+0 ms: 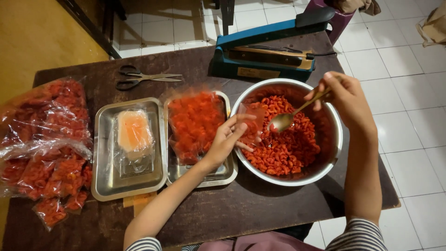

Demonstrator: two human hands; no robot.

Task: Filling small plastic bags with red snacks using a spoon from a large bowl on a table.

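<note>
Pinched between thumb and fingers, the right hand (346, 95) holds a metal spoon (290, 115) by its handle, the bowl of the spoon hanging over the red macaroni snacks (288, 148) in the steel mixing bowl (335, 139). Closed around a small clear plastic bag (253, 122), the left hand (228, 137) holds it at the bowl's 9 o'clock rim, its mouth toward the spoon.

Just beside the left wrist, at 9 o'clock from the bowl, a steel tray (218, 175) carries a filled bag of snacks (195, 123). Touching it at 9 o'clock again stands a second steel tray (107, 183) with a stack of clear bags (134, 135). At the table's 9 o'clock edge lies a pile of packed snack bags (46, 144).

Farther off, black-handled scissors (139, 78) lie at 12 o'clock from the trays, and a blue impulse sealer (265, 51) sits at 12 o'clock from the bowl on the dark wooden table (241, 209).
</note>
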